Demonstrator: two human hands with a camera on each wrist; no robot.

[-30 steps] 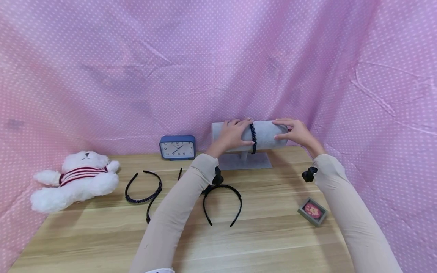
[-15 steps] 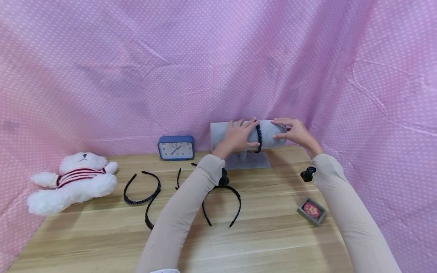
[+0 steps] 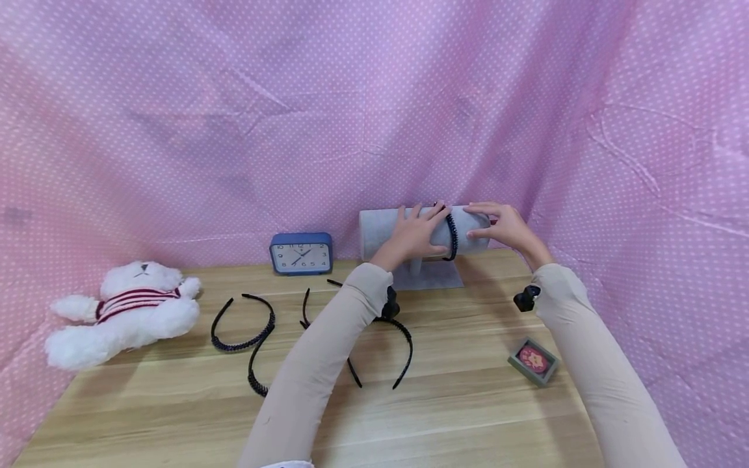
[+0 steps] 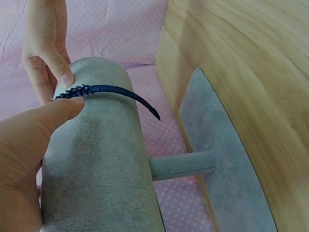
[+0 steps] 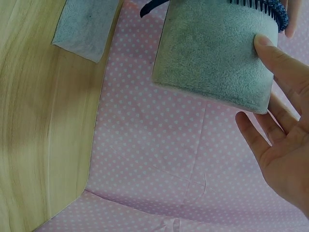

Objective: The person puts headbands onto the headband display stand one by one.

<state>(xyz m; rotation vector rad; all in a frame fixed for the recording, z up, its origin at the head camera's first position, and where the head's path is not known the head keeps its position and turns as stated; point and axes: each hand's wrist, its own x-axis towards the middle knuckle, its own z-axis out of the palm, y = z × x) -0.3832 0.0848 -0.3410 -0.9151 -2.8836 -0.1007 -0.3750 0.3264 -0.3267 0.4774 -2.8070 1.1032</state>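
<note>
A grey plush roll (image 3: 377, 231) on a T-shaped display stand (image 4: 229, 164) lies level at the table's back. Over it sits a dark headband (image 3: 453, 235) with small teeth (image 5: 251, 6) inside its curve. My left hand (image 3: 409, 237) reaches over the roll and holds the headband, thumb in front and fingers across the top. In the left wrist view the thumb of the left hand (image 4: 19, 159) presses the beaded part. My right hand (image 3: 508, 227) grips the roll's right end, thumb (image 5: 265, 42) on the front; its fingers are partly hidden behind.
A blue clock (image 3: 301, 253) stands left of the roll, and a white plush bear (image 3: 137, 302) lies at far left. Several headbands, including one headband (image 3: 240, 348) near the bear, lie on the table. A small framed box (image 3: 534, 361) sits front right.
My left hand has moved right along the roll, and the headband has slid right with it towards the right hand. The right hand keeps its place at the roll's end.
</note>
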